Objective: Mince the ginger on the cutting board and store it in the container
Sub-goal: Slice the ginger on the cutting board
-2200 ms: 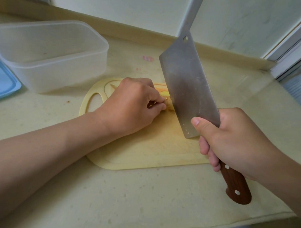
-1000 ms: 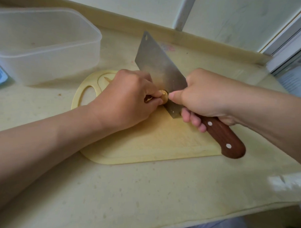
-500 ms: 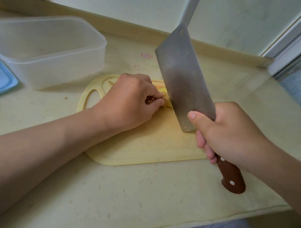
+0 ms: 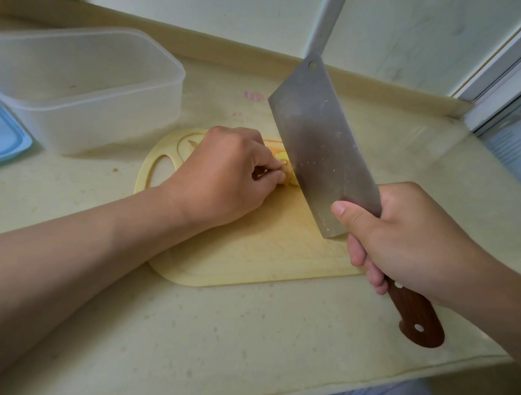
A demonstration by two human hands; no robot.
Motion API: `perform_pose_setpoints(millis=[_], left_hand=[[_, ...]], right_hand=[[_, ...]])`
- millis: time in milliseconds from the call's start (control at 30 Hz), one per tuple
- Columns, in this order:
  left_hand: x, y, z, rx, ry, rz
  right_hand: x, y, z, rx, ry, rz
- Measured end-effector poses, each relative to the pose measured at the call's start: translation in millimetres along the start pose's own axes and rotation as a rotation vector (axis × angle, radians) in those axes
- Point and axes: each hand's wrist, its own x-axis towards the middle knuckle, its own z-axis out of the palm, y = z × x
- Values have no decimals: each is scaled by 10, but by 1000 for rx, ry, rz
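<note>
On the pale cutting board (image 4: 251, 256), the left hand (image 4: 224, 178) pinches the ginger (image 4: 287, 168) with curled fingers. Right hand (image 4: 408, 241) grips the cleaver (image 4: 320, 149) by its wooden handle, blade beside the ginger. Behind the board stands the translucent container (image 4: 89, 88), lid off.

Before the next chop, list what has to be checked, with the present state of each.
1. The ginger held down: ok, the left hand pinches it on the cutting board.
2. Grip on the cleaver: ok, the right hand wraps the handle, thumb on the blade's flat.
3. The left fingertips clear of the edge: cannot tell, they sit right beside the blade, which hides the gap.
4. The board lying flat on the counter: ok.
5. The container ready: ok, it stands open beyond the board's left end.
</note>
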Motion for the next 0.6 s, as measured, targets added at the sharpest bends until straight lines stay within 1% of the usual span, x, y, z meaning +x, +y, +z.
perform_pose_setpoints(millis=[467, 600], left_hand=[[-7, 21, -22, -2, -15, 7], [-1, 19, -6, 10, -10, 9]], right_hand=[[-141, -10, -116, -69, -116, 104], [-51, -110, -158, -78, -161, 85]])
